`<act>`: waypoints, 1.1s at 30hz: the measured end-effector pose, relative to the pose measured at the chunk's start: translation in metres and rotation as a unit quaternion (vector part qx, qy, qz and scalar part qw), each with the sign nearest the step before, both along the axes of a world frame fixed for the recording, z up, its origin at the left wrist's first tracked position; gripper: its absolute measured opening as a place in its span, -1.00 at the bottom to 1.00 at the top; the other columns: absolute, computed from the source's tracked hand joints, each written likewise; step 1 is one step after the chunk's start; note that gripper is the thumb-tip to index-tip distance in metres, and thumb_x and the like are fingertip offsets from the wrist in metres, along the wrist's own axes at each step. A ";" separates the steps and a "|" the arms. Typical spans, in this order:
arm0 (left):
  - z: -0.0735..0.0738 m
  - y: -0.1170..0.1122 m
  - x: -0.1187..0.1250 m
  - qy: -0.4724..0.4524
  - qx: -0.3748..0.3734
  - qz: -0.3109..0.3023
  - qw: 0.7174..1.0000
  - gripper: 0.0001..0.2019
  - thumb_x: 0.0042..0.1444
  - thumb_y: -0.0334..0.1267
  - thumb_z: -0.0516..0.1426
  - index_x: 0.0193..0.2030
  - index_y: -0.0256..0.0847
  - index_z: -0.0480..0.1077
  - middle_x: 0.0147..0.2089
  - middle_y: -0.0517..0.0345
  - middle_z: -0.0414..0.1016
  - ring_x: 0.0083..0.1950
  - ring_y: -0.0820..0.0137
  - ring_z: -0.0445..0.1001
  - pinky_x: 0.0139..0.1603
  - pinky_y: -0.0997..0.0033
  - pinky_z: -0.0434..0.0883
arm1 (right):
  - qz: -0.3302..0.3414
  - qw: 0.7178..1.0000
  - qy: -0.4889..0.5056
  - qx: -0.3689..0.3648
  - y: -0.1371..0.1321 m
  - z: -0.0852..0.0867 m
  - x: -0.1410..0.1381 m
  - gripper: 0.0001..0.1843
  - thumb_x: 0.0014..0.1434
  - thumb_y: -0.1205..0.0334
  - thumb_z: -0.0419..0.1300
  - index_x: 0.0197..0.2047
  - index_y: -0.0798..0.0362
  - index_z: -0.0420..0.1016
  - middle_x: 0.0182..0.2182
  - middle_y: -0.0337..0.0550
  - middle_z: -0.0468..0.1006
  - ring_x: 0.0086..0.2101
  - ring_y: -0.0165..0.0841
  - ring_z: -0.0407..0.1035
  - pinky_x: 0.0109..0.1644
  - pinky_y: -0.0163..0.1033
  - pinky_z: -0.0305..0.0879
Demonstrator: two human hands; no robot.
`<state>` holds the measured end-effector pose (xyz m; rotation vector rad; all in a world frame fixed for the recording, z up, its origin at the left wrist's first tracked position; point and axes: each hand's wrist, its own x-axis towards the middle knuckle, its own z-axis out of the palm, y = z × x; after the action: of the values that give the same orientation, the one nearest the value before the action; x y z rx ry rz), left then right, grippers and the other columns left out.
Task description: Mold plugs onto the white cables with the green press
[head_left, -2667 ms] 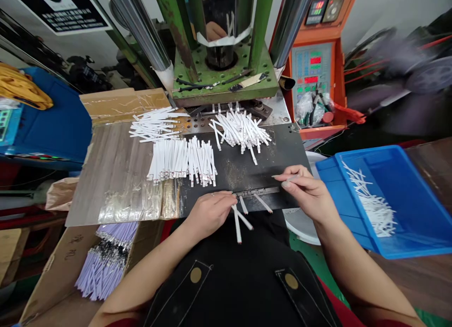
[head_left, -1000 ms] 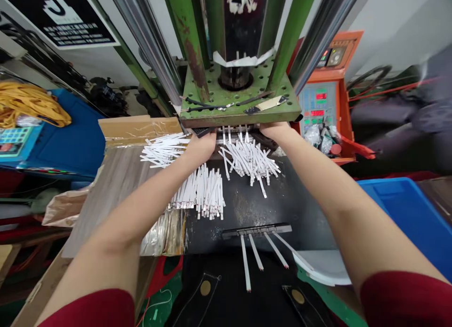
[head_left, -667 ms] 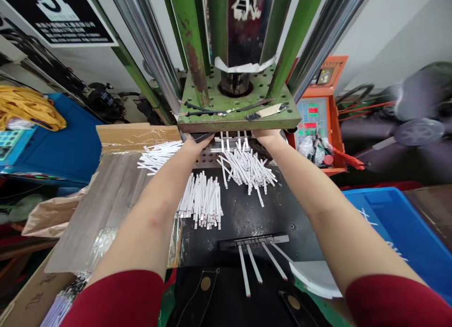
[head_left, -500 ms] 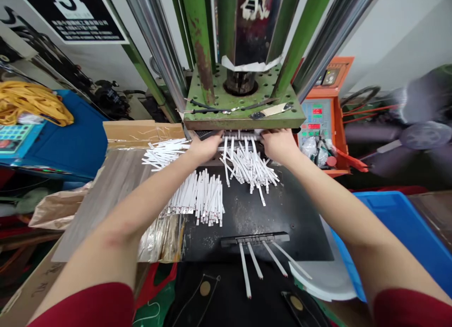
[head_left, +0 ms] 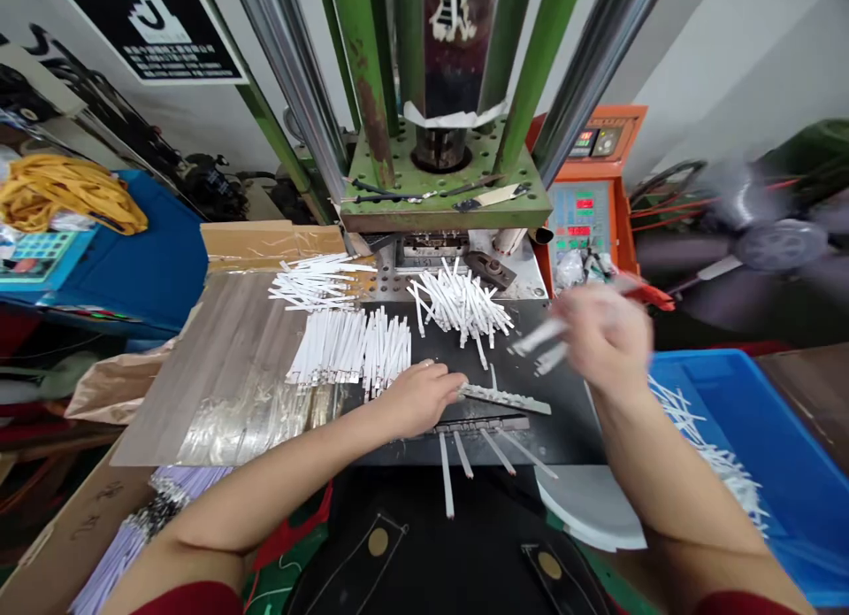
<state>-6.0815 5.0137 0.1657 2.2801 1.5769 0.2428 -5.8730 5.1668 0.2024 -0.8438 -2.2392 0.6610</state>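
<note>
My left hand (head_left: 428, 392) is closed on the left end of a narrow metal mould bar (head_left: 514, 400), which lies tilted on the black table with one white strip (head_left: 493, 376) upright behind it. My right hand (head_left: 610, 336), smeared by motion, is closed on a few white strips (head_left: 540, 336) whose ends point left. Just nearer to me, a second mould bar (head_left: 491, 424) lies with several thin white strips (head_left: 447, 478) sticking out towards me. A loose heap of white strips (head_left: 461, 305) is between the hands and the press.
A green press (head_left: 444, 212) stands at the back. More white strips (head_left: 332, 349) lie in rows at left, beside a wood-grain board (head_left: 218, 349). At right are a blue bin (head_left: 789, 473) holding white strips, an orange control box (head_left: 620, 217) and a spinning fan (head_left: 783, 243).
Both hands have left the press and come towards me. A mould bar from under the press is now on the table in my left hand. My right hand has swung right with white strips.
</note>
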 end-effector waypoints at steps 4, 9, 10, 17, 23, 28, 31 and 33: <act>0.004 -0.006 0.000 -0.004 0.029 0.027 0.999 -0.73 0.34 -0.26 0.11 0.14 -0.21 0.37 -0.10 0.01 0.56 -0.08 0.20 0.51 -0.05 0.23 0.44 | -0.011 0.985 -0.168 -0.042 0.036 0.012 -0.048 -0.70 0.30 0.04 0.23 -0.17 0.13 0.53 -0.38 -0.04 0.59 -0.31 -0.18 0.50 -0.20 -0.16 0.36; 0.005 -0.013 0.004 -0.011 0.047 0.040 0.998 -0.89 0.32 -0.27 0.12 -0.09 -0.24 0.39 -0.19 0.03 0.57 -0.14 0.21 0.50 -0.11 0.25 0.46 | 0.161 0.966 -0.203 -0.012 -0.030 -0.009 -0.040 -0.58 0.20 -0.01 0.34 0.01 0.09 0.50 -0.27 -0.04 0.62 -0.22 -0.17 0.51 -0.13 -0.13 0.39; 0.003 -0.012 0.005 -0.013 0.051 0.033 0.998 -0.90 0.34 -0.27 0.10 -0.12 -0.24 0.40 -0.20 0.04 0.56 -0.15 0.22 0.49 -0.11 0.25 0.46 | 0.201 0.961 -0.191 0.002 -0.046 -0.014 -0.030 -0.64 0.22 0.02 0.32 -0.03 0.07 0.52 -0.29 -0.06 0.63 -0.22 -0.17 0.51 -0.12 -0.12 0.40; 0.011 -0.027 -0.010 -0.018 0.024 0.010 0.999 -0.81 0.28 -0.46 0.10 -0.01 -0.23 0.41 0.04 -0.04 0.49 -0.01 0.22 0.48 -0.01 0.23 0.44 | -0.080 0.992 -0.089 0.033 -0.044 -0.031 0.091 -0.78 0.37 0.09 0.11 -0.08 -0.09 0.56 -0.20 -0.06 0.67 -0.21 -0.13 0.57 -0.11 0.02 0.51; 0.022 -0.059 -0.026 0.030 -0.038 -0.016 0.999 -0.80 0.17 -0.31 0.25 -0.06 -0.21 0.46 -0.10 0.02 0.48 -0.06 0.19 0.47 -0.07 0.22 0.45 | 0.045 0.984 -0.148 0.093 -0.083 -0.064 0.095 -0.69 0.26 0.09 0.24 0.05 -0.06 0.53 0.33 0.10 0.30 0.34 0.14 0.10 0.26 0.45 0.18; 0.017 -0.059 -0.027 0.064 0.080 -0.048 0.994 -0.85 0.32 -0.28 0.10 -0.14 -0.23 0.49 -0.17 0.02 0.56 -0.18 0.25 0.54 -0.19 0.23 0.49 | 0.103 0.976 -0.119 0.148 -0.113 -0.076 0.058 -0.66 0.28 0.45 0.06 0.02 -0.04 0.48 0.17 0.01 0.51 0.26 -0.04 0.25 0.29 0.32 0.22; 0.022 -0.036 -0.051 0.035 0.119 -0.030 0.992 -0.77 0.39 -0.22 0.03 0.03 -0.14 0.47 -0.11 0.09 0.61 -0.18 0.31 0.58 -0.18 0.24 0.55 | 0.117 0.971 -0.118 0.170 -0.078 -0.065 0.051 -0.65 0.32 0.39 0.02 0.10 0.00 0.46 -0.03 0.04 0.62 -0.04 -0.16 0.51 0.04 0.02 0.48; 0.024 -0.002 -0.072 0.025 0.106 0.013 0.994 -0.73 0.41 -0.19 -0.01 0.08 -0.10 0.45 -0.07 0.10 0.61 -0.15 0.32 0.58 -0.12 0.20 0.57 | 0.111 0.970 -0.139 0.164 -0.035 -0.054 0.035 -0.65 0.35 0.34 0.02 0.11 0.01 0.48 -0.10 0.05 0.63 -0.15 -0.19 0.53 -0.07 -0.07 0.51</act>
<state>-6.1532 5.0115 0.1893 2.4426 1.6798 0.3796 -5.8378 5.1320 0.1486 -0.5520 -2.6278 0.2648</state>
